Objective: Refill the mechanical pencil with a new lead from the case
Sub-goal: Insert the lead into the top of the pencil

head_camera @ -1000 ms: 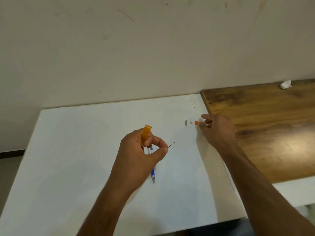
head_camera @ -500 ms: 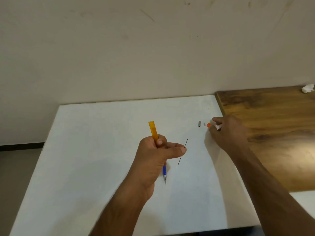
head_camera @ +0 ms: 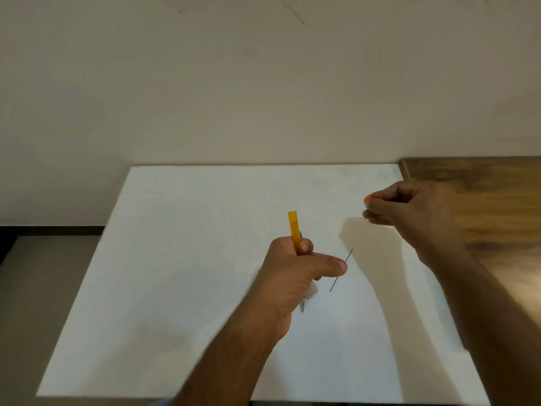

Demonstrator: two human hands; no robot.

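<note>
White desk (head_camera: 175, 259) by a beige wall | our left hand (head_camera: 295, 273) grips the orange lead case (head_camera: 293, 227) plus pencil (head_camera: 302, 306), thin lead (head_camera: 341, 271) pinched at thumb tip | our right hand (head_camera: 409, 212), far right, pinches a small orange cap (head_camera: 368, 197) above the desk

From my seat, the white table (head_camera: 181, 259) filling the lower middle of the frame looks smooth and matt, like painted board or laminate. At the right edge I see a wooden top (head_camera: 497, 206), dark-grained with a soft sheen. The wall (head_camera: 234, 83) across the upper frame reads as matt plaster, scuffed in places. The orange case (head_camera: 293, 227) at centre looks like translucent plastic. Below it, the pencil tip (head_camera: 302, 306) glints like metal. I read the thin lead (head_camera: 333, 284) as dull and dark.
</note>
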